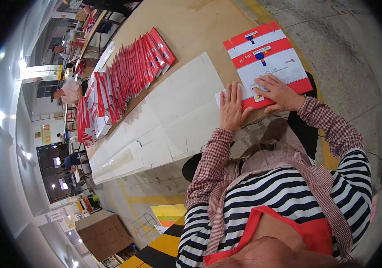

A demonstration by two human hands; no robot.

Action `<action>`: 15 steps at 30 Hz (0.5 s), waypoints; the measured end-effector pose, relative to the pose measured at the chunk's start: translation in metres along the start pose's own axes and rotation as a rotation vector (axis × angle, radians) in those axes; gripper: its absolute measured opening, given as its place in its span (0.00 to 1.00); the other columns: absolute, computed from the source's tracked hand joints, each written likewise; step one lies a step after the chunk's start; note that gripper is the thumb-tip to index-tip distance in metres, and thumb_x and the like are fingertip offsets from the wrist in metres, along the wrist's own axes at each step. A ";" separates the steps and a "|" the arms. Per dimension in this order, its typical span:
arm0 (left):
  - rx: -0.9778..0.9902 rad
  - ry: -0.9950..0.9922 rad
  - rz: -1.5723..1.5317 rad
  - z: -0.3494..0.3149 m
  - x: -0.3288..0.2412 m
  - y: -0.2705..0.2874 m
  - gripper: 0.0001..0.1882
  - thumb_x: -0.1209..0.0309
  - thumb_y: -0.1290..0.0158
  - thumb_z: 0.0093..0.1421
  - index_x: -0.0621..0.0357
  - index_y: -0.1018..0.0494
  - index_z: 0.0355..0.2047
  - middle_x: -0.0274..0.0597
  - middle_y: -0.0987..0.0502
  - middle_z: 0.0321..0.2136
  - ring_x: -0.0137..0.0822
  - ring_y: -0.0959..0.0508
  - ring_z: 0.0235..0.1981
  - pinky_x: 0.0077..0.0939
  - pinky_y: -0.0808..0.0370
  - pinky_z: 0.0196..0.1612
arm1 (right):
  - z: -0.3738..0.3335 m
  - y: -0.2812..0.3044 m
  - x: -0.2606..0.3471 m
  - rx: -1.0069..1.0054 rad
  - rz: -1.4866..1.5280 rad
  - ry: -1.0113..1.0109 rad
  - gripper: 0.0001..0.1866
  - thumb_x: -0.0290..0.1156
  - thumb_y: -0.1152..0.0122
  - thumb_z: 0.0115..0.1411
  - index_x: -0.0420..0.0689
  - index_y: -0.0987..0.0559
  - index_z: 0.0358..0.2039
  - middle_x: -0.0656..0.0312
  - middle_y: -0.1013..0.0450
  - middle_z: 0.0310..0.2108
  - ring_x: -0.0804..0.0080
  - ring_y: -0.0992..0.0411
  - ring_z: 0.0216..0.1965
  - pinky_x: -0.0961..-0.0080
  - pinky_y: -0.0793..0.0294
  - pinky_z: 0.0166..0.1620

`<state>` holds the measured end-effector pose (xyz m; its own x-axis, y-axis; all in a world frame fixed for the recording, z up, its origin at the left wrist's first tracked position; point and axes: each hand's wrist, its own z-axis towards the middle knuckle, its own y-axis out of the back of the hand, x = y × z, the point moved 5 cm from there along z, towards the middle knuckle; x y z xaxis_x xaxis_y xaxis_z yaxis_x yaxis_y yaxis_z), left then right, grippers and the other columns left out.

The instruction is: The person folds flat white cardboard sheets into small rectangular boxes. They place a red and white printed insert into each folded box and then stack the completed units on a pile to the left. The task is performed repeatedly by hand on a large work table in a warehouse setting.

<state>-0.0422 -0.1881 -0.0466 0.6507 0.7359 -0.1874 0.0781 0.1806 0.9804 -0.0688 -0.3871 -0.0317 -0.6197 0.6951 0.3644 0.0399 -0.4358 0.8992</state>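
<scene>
A flattened red and white printed carton (277,62) lies at the table's right end, partly past its edge. My left hand (232,107) presses flat on the carton's left flap, fingers stretched out and pointing away from me. On the carton's near part rests my right hand (280,93), palm down with its fingers spread. Neither hand is wrapped round anything. Beneath the left hand a white strip of the carton shows at its side.
A long leaning row of folded red cartons (130,67) stands along the far side of the table. White sheets of board (164,111) cover the table's near side. Other people (69,91) are at benches at the far left. A brown cardboard box (104,236) stands lower left.
</scene>
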 end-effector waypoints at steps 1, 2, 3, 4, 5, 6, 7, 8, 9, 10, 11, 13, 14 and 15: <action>0.004 0.015 0.015 0.001 0.000 0.000 0.45 0.42 0.55 0.63 0.63 0.50 0.69 0.55 0.52 0.70 0.54 0.55 0.72 0.56 0.57 0.69 | 0.001 0.000 -0.002 0.006 0.017 0.017 0.36 0.52 0.38 0.55 0.47 0.30 0.60 0.52 0.42 0.66 0.52 0.48 0.68 0.54 0.53 0.70; 0.009 0.025 0.012 0.001 -0.002 -0.001 0.44 0.42 0.54 0.64 0.60 0.50 0.69 0.54 0.52 0.70 0.55 0.55 0.72 0.56 0.57 0.69 | 0.000 0.000 -0.004 0.013 0.034 0.033 0.36 0.55 0.40 0.56 0.46 0.29 0.60 0.52 0.41 0.66 0.52 0.48 0.68 0.53 0.54 0.70; 0.015 0.035 0.008 0.001 -0.005 -0.002 0.43 0.43 0.54 0.64 0.58 0.50 0.69 0.53 0.52 0.70 0.55 0.55 0.72 0.56 0.57 0.69 | -0.003 0.000 -0.006 0.022 0.051 0.048 0.36 0.57 0.42 0.57 0.46 0.29 0.59 0.51 0.40 0.65 0.52 0.47 0.68 0.53 0.54 0.70; 0.020 0.042 0.011 0.002 -0.004 -0.002 0.42 0.44 0.53 0.64 0.56 0.49 0.70 0.53 0.52 0.71 0.56 0.55 0.72 0.56 0.57 0.69 | -0.013 0.007 -0.016 -0.035 0.001 -0.007 0.34 0.54 0.41 0.57 0.46 0.28 0.59 0.50 0.39 0.64 0.50 0.46 0.67 0.54 0.52 0.69; 0.032 0.055 -0.009 0.003 -0.003 -0.002 0.41 0.45 0.53 0.64 0.54 0.49 0.70 0.52 0.52 0.71 0.56 0.55 0.71 0.56 0.57 0.69 | -0.028 0.022 -0.026 -0.097 -0.055 -0.054 0.32 0.51 0.40 0.58 0.46 0.28 0.58 0.49 0.38 0.63 0.49 0.44 0.66 0.55 0.51 0.69; 0.033 0.078 -0.025 0.003 -0.003 -0.002 0.40 0.46 0.52 0.64 0.52 0.48 0.70 0.50 0.52 0.71 0.56 0.55 0.71 0.56 0.57 0.70 | -0.044 0.044 -0.035 -0.211 -0.112 -0.281 0.30 0.49 0.40 0.60 0.44 0.27 0.58 0.51 0.36 0.62 0.51 0.42 0.65 0.57 0.48 0.68; 0.028 0.100 -0.035 0.005 0.000 -0.002 0.39 0.48 0.52 0.64 0.50 0.48 0.70 0.49 0.52 0.71 0.57 0.55 0.71 0.56 0.57 0.70 | -0.067 0.062 -0.037 -0.334 -0.165 -0.503 0.28 0.46 0.41 0.62 0.42 0.27 0.58 0.52 0.35 0.62 0.53 0.40 0.64 0.58 0.45 0.67; 0.003 0.103 -0.067 0.006 0.000 -0.002 0.36 0.51 0.52 0.65 0.48 0.47 0.70 0.48 0.51 0.71 0.58 0.54 0.71 0.57 0.57 0.70 | -0.092 0.064 -0.047 -0.498 0.337 -0.681 0.28 0.43 0.40 0.62 0.40 0.29 0.58 0.53 0.35 0.61 0.56 0.38 0.63 0.60 0.42 0.66; 0.003 0.098 -0.050 0.009 -0.001 -0.003 0.35 0.53 0.53 0.66 0.48 0.47 0.69 0.48 0.51 0.71 0.59 0.54 0.71 0.57 0.56 0.70 | -0.110 0.055 -0.052 -0.624 0.863 -0.829 0.28 0.40 0.40 0.63 0.38 0.31 0.59 0.53 0.34 0.61 0.59 0.37 0.62 0.62 0.39 0.65; 0.008 0.105 -0.019 0.009 0.002 -0.002 0.34 0.54 0.53 0.66 0.48 0.46 0.69 0.48 0.51 0.71 0.60 0.54 0.71 0.57 0.56 0.70 | -0.121 0.047 -0.048 -0.896 1.244 -0.879 0.28 0.37 0.40 0.63 0.37 0.33 0.60 0.54 0.34 0.61 0.63 0.36 0.62 0.63 0.39 0.65; 0.018 0.103 -0.004 0.010 0.002 -0.005 0.33 0.56 0.54 0.67 0.48 0.46 0.69 0.48 0.50 0.71 0.60 0.54 0.71 0.57 0.56 0.69 | -0.125 0.037 -0.041 -1.156 1.625 -0.928 0.29 0.34 0.40 0.64 0.37 0.35 0.62 0.54 0.35 0.60 0.67 0.36 0.61 0.63 0.38 0.64; -0.010 0.147 -0.038 0.013 0.002 -0.015 0.31 0.58 0.55 0.67 0.47 0.46 0.69 0.49 0.51 0.70 0.62 0.55 0.70 0.59 0.56 0.69 | -0.075 0.007 -0.017 -1.161 2.028 -0.721 0.29 0.29 0.42 0.64 0.39 0.37 0.63 0.54 0.36 0.61 0.65 0.36 0.61 0.63 0.39 0.64; -0.025 0.151 -0.064 0.021 -0.005 -0.021 0.31 0.60 0.56 0.68 0.46 0.46 0.69 0.50 0.51 0.70 0.62 0.55 0.70 0.59 0.56 0.69 | -0.055 -0.010 -0.008 -1.164 2.212 -0.611 0.29 0.26 0.43 0.64 0.40 0.38 0.64 0.54 0.36 0.61 0.64 0.36 0.61 0.63 0.40 0.65; -0.094 0.162 -0.198 0.036 -0.027 -0.017 0.32 0.66 0.55 0.66 0.50 0.48 0.70 0.55 0.51 0.70 0.63 0.54 0.70 0.57 0.56 0.70 | -0.041 -0.015 -0.002 -1.038 1.713 -0.671 0.29 0.25 0.44 0.64 0.40 0.38 0.64 0.54 0.36 0.61 0.64 0.36 0.61 0.65 0.41 0.65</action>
<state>-0.0343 -0.2344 -0.0566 0.4998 0.7736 -0.3895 0.1163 0.3858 0.9152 -0.1000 -0.4055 -0.0557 -0.1298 -0.6998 0.7024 -0.3663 -0.6245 -0.6898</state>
